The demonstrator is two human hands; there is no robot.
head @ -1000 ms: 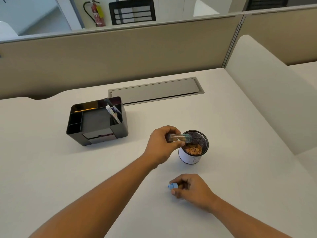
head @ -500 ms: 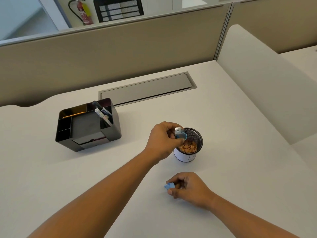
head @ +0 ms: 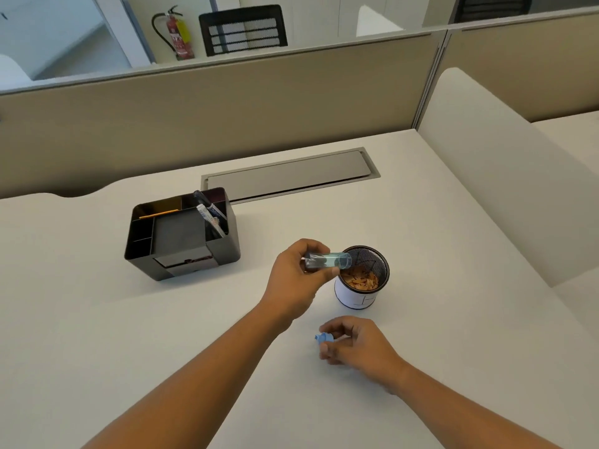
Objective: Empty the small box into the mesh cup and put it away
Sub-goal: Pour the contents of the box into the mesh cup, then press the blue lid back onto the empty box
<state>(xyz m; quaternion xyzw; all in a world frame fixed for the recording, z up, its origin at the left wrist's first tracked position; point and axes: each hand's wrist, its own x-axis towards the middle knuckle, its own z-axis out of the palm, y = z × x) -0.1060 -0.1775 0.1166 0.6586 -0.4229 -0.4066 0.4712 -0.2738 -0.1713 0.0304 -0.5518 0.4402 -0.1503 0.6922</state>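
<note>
- Worktop (head: 97, 319): pale, broad and mostly bare, with open surface to the left and toward the viewer; the near edge is cut off by the frame.
- Partition (head: 227, 118): beige panel closing the far side; a second panel rises at right.
- Organizer (head: 181, 236): black, left of centre, holding pens; its small compartments are too dark to read.
- Mesh cup (head: 363, 277): upright, with brownish contents too small to identify.
- Left hand (head: 296, 280): clamped on the small box (head: 329, 261), a clear container held on its side, mouth over the cup's rim.
- Right hand (head: 353, 345): resting on the worktop, fingers pinched on a blue cap (head: 322, 338), partly hidden.
</note>
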